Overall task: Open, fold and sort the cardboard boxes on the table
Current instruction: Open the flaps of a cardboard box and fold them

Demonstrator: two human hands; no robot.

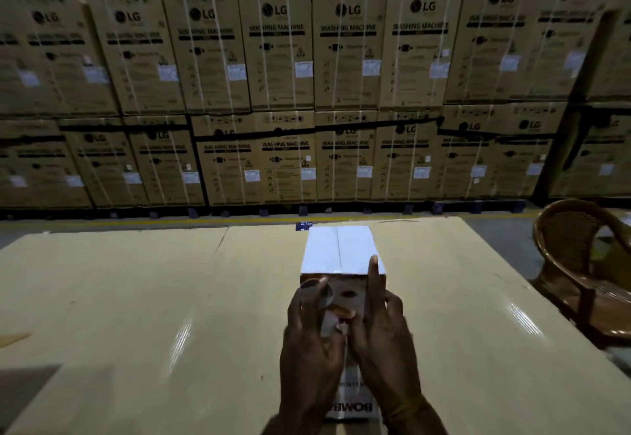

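On the tan table (136,298), near its middle and close to the person, stands a small cardboard box (341,253) with a white, seamed flap surface facing up and away. Its near face is printed, but dim light and blur leave the pictures on it hard to read; only a few upside-down letters show low on the box, partly cut off by the wrists. Both forearms run out of the bottom edge, so nothing above the wrists is seen.

The left hand (310,339) grips the box's near left side, fingers curled over the printed face; what its fingertips do there is hidden by blur. The right hand (382,328) holds the near right side, with one long finger stretched up over the box's right edge onto the white surface and the others curled round the side. The two hands sit close together, almost touching, covering most of the box's lower half.

Behind the table, a wall of stacked washing machine cartons (280,59) fills the background, their outer ones smeared by the lens. A brown wicker chair (577,264) at right is cut off by the frame
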